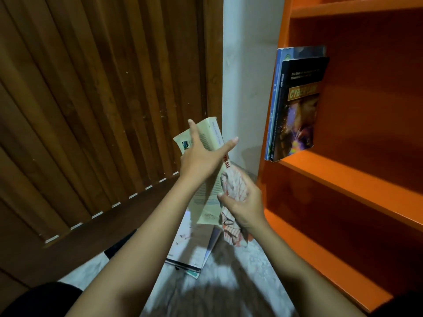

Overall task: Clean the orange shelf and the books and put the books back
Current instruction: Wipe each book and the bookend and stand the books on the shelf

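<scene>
While the left hand [201, 159] holds a pale book [207, 202] up in front of the body, its thumb and forefinger lie straight and spread wide across the cover; the other fingers are hidden behind the book. Book tilted, top end leaning left, lower end toward the floor.

Right hand [246, 207]: fingers curled tight around a bunched striped cloth [233, 186], white with red-orange lines. Cloth pressed against the lower right edge of the pale book; a loose tail hangs below the hand.

Writing on the pale book: blocks of small print on the cover, too fine to read. Red capitals along the edge, mostly covered; only "ASI" legible.

Orange shelf [343, 179] stands at right. Two books stand upright at the left end of the middle board, touching each other. Black book [297, 110] on the right: "CYBER LAW" in yellow on an orange band, two lines of small white text above it, unreadable. Blue book [274, 99] just behind it, against the shelf's side wall; spine text too small.

Pile of books [192, 250] lies flat on the pale mottled floor [240, 282], below the hands. Slatted wooden door [91, 99] at left, white wall [247, 88] between door and shelf.
</scene>
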A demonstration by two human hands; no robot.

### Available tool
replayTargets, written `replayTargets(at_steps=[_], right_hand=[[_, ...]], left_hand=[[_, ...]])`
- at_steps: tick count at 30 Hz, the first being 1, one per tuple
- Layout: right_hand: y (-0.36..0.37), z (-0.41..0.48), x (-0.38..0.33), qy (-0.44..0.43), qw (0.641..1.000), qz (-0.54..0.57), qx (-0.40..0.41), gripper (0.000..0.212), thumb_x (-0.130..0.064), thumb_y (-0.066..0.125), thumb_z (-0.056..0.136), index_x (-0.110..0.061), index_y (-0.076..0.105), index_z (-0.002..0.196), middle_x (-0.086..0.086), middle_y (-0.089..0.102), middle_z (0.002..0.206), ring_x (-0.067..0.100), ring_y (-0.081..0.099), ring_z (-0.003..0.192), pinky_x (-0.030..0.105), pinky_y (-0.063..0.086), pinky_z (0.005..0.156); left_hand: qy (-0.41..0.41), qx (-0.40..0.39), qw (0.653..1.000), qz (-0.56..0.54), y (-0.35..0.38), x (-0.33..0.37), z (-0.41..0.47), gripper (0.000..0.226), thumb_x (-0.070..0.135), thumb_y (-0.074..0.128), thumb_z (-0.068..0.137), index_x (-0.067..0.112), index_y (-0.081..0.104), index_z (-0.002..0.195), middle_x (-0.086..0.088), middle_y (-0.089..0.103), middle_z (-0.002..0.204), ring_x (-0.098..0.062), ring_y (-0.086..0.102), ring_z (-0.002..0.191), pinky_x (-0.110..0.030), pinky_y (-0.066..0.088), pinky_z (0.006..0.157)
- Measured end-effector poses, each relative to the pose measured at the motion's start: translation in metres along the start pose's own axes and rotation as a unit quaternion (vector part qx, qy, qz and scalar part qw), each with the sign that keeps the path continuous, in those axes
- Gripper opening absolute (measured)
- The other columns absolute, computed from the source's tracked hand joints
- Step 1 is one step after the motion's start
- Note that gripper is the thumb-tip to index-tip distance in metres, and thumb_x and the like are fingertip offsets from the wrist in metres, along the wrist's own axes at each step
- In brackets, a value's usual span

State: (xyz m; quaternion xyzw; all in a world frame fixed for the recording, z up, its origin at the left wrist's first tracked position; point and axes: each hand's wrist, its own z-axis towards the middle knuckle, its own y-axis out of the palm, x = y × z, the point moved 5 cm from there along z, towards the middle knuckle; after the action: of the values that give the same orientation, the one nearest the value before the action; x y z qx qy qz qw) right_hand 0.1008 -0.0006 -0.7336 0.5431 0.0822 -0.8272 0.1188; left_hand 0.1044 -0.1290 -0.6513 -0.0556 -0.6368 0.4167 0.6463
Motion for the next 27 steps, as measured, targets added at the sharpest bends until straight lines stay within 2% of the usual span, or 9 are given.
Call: replayTargets(at_steps=[5,8,11,13,17,19,22,24,27], right_hand=[[0.012,-0.003,-0.01,-0.07,0.991,-0.114,-0.012,0.062,-0.006,0.073,0.072,-0.02,0.053,0.129,-0.006,0.062,0.121,0.002,0.057,0.112,0.015,0.046,0.094],[0.023,0.002,-0.018,-0.109,0.963,-0.248,-0.003,0.069,-0.016,0.073,0.071,-0.025,0.049,0.134,-0.002,0.062,0.119,0.009,0.059,0.105,0.017,0.046,0.082],[0.026,0.014,-0.026,-0.087,0.965,-0.244,-0.029,0.067,-0.018,0.075,0.077,-0.028,0.045,0.136,-0.006,0.058,0.123,0.0,0.055,0.107,0.011,0.043,0.087],[0.014,0.025,-0.03,-0.067,0.979,-0.194,-0.013,0.056,-0.021,0.071,0.082,-0.026,0.048,0.133,-0.009,0.062,0.115,-0.013,0.058,0.094,0.004,0.046,0.076],[-0.009,0.049,-0.042,-0.026,0.984,-0.168,0.043,0.032,-0.032,0.051,0.093,-0.019,0.039,0.12,-0.003,0.059,0.104,0.014,0.06,0.092,0.018,0.047,0.068],[-0.008,0.061,-0.059,-0.041,0.978,-0.195,0.067,0.03,-0.033,0.044,0.096,-0.014,0.039,0.12,0.002,0.048,0.112,0.012,0.052,0.091,0.02,0.039,0.067],[0.019,0.076,-0.095,-0.112,0.96,-0.247,0.064,0.027,-0.038,0.039,0.097,-0.018,0.043,0.115,0.0,0.035,0.112,0.004,0.049,0.081,0.015,0.042,0.065],[0.046,0.082,-0.118,-0.192,0.937,-0.29,0.041,0.022,-0.036,0.04,0.098,-0.019,0.048,0.11,0.001,0.036,0.11,0.01,0.05,0.083,0.021,0.047,0.064],[0.059,0.093,-0.132,-0.277,0.89,-0.359,0.048,0.015,-0.025,0.047,0.095,-0.016,0.054,0.105,0.004,0.041,0.108,0.01,0.046,0.077,0.014,0.038,0.054]], left_hand=[[0.003,0.074,0.997,-0.038,-0.008,-0.01,0.003,0.098,0.04,0.063,0.087,0.024,-0.011,0.15,-0.007,0.051,0.124,-0.02,0.057,0.1,-0.03,0.052,0.072],[0.003,0.126,0.983,-0.13,-0.019,-0.019,0.008,0.074,0.025,0.059,0.09,0.019,0.011,0.147,-0.005,0.055,0.119,-0.016,0.061,0.093,-0.033,0.058,0.071],[0.005,0.156,0.955,-0.254,-0.031,-0.034,0.013,0.056,0.015,0.057,0.092,0.021,0.028,0.139,-0.007,0.059,0.12,-0.014,0.066,0.093,-0.03,0.059,0.067],[0.017,0.167,0.929,-0.329,-0.037,-0.043,0.015,0.056,0.016,0.056,0.093,0.023,0.029,0.141,-0.008,0.06,0.12,-0.018,0.068,0.094,-0.036,0.06,0.071],[0.034,0.182,0.882,-0.434,-0.044,-0.048,0.013,0.053,0.025,0.052,0.095,0.028,0.029,0.142,-0.011,0.059,0.126,-0.024,0.067,0.102,-0.04,0.059,0.078],[0.039,0.173,0.871,-0.459,-0.044,-0.045,0.01,0.048,0.025,0.049,0.096,0.03,0.031,0.14,-0.01,0.06,0.124,-0.024,0.068,0.099,-0.033,0.06,0.072],[0.063,0.14,0.867,-0.474,-0.039,-0.03,0.003,0.042,0.024,0.049,0.096,0.037,0.036,0.134,-0.013,0.058,0.129,-0.028,0.064,0.107,-0.043,0.056,0.084],[0.097,0.138,0.882,-0.44,-0.038,-0.015,-0.002,0.042,0.024,0.051,0.095,0.037,0.039,0.132,-0.012,0.053,0.136,-0.028,0.056,0.119,-0.051,0.047,0.098],[0.113,0.127,0.886,-0.431,-0.039,-0.007,-0.003,0.044,0.018,0.049,0.096,0.027,0.038,0.137,-0.011,0.055,0.134,-0.024,0.058,0.117,-0.043,0.05,0.096]])
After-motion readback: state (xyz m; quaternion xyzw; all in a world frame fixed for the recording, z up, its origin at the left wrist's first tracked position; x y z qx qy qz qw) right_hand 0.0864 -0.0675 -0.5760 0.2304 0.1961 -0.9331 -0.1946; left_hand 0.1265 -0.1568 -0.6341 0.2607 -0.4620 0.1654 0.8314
